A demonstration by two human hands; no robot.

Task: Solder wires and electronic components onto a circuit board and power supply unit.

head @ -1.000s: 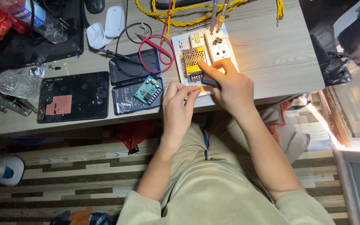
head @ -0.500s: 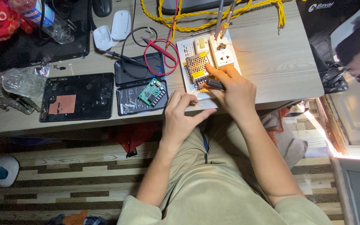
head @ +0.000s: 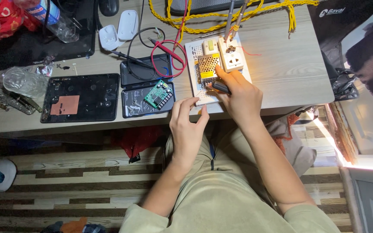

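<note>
**Tool tip at the power supply**

We work on the mesh-cased power supply (head: 207, 69), mounted on the white board (head: 195, 54) at the desk's (head: 281, 69) near edge. Our right hand (head: 238, 97) grips a dark-handled tool (head: 219, 87) against it; our left hand (head: 188, 127), fingers loosely spread, steadies the board's corner. Next calls for steady tip pressure.

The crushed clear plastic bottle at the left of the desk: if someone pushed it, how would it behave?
The bottle looks empty and crumpled, so it is probably very light and would skid at a nudge. Its dented walls suggest that it would give under a squeeze. Lying on its side, it might roll a little, though the creases would likely stop it soon.
</note>
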